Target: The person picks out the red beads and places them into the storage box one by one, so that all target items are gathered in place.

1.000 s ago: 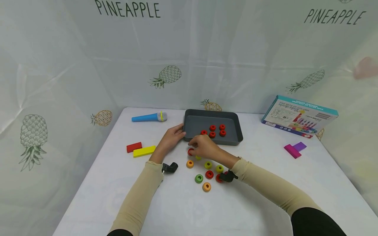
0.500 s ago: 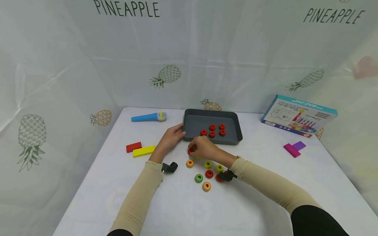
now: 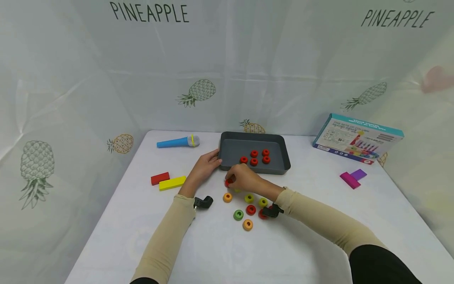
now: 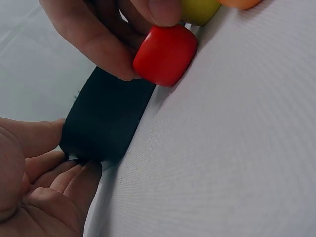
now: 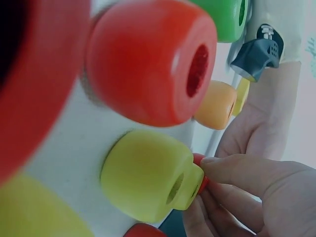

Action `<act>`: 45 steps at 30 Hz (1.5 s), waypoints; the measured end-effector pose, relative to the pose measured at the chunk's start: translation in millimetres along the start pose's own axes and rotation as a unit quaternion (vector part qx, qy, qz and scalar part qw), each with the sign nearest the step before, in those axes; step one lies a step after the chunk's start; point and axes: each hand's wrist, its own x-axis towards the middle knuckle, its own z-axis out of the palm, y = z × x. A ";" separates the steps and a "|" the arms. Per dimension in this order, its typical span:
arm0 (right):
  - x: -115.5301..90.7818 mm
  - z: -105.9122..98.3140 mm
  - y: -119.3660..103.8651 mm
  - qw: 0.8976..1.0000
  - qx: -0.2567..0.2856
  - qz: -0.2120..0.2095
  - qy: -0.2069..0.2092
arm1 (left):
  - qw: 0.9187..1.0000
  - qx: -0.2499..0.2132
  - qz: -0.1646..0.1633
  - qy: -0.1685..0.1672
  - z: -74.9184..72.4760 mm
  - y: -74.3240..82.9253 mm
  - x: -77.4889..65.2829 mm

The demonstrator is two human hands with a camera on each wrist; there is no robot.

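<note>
There's an orange bead (image 3: 248,225) nearest you, six o'clock from the tray (image 3: 230,146); your right hand (image 3: 244,178) pinches a red bead (image 4: 166,55) at seven, your left hand (image 3: 205,167) grips the tray at nine, five red beads (image 3: 254,153) inside.

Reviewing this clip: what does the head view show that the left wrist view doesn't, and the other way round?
Only the head view: the blue microphone, printed box, yellow block and five red beads inside the dark tray.
Only the left wrist view: the palm side of the left hand.
Both: the tray, the left hand holding its corner, and the right hand pinching another red bead.
</note>
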 end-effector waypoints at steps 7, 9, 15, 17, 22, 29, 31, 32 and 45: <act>0.3 -3.6 1.1 1.000 0.002 0.001 -0.001 | 1.000 -0.004 0.001 0.001 0.1 0.5 -0.3; 0.3 -4.6 0.7 1.000 0.002 0.003 -0.002 | 1.000 -0.005 -0.003 -0.001 0.2 0.6 -0.6; -0.7 -8.8 -3.5 1.000 -0.006 -0.008 0.001 | 1.000 -0.016 -0.009 -0.003 0.7 0.6 -0.8; -1.6 -11.4 -5.4 1.000 -0.008 -0.010 0.003 | 1.000 -0.025 -0.008 -0.004 0.6 0.5 -1.4; -3.4 -16.7 -8.3 1.000 -0.010 -0.002 0.004 | 1.000 -0.030 -0.005 -0.005 0.6 -1.0 -3.0; -4.0 -22.5 -7.8 1.000 -0.017 -0.008 0.003 | 1.000 -0.024 -0.015 -0.006 1.0 -2.1 -3.7; -3.5 -24.9 -7.8 1.000 -0.014 -0.003 0.002 | 1.000 -0.024 -0.010 -0.007 0.9 -2.1 -3.3; -3.2 -26.3 -7.9 1.000 -0.011 0.001 0.001 | 1.000 -0.024 -0.007 -0.007 0.9 -2.2 -3.0; -1.7 -43.5 -8.3 1.000 -0.007 0.005 -0.005 | 0.999 -0.041 0.012 -0.013 0.0 2.5 -3.9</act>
